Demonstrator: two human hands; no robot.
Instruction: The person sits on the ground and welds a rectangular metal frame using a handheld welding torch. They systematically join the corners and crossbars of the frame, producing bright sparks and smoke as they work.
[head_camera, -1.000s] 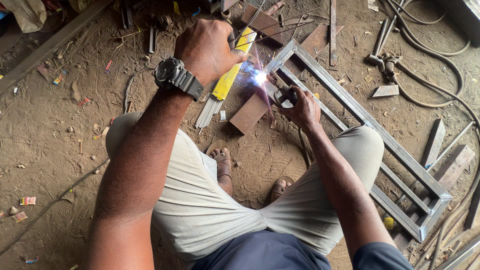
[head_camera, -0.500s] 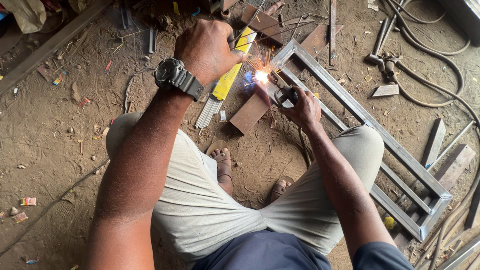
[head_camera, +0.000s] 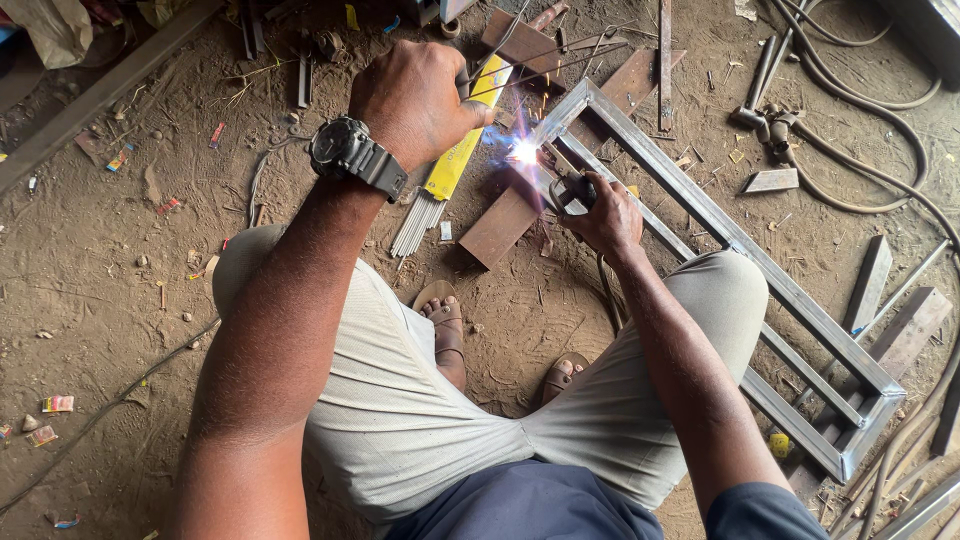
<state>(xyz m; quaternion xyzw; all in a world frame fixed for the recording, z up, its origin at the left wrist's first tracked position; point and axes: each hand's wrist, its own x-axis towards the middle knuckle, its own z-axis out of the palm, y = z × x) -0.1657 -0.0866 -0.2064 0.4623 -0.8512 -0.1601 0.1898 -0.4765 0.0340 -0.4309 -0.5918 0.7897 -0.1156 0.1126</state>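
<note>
Squatting over a dirt floor (head_camera: 120, 300), welding. Right hand (head_camera: 600, 215) clamping an electrode holder (head_camera: 568, 188), fingers closed around it, the rod tip touching a grey metal frame (head_camera: 720, 235) at a bright arc (head_camera: 524, 151) near the frame's top corner. Left hand (head_camera: 420, 100) curled shut, raised beside the arc; contents not discernible. Wearing a dark wristwatch (head_camera: 352, 155). Lying just beside: yellow packet of welding rods (head_camera: 455, 165), rusty flat plate (head_camera: 505, 225).

You squat on a bare dirt floor (head_camera: 120, 300) in daylight, littered with metal scraps (head_camera: 770, 181) and cables (head_camera: 870, 110)
</note>
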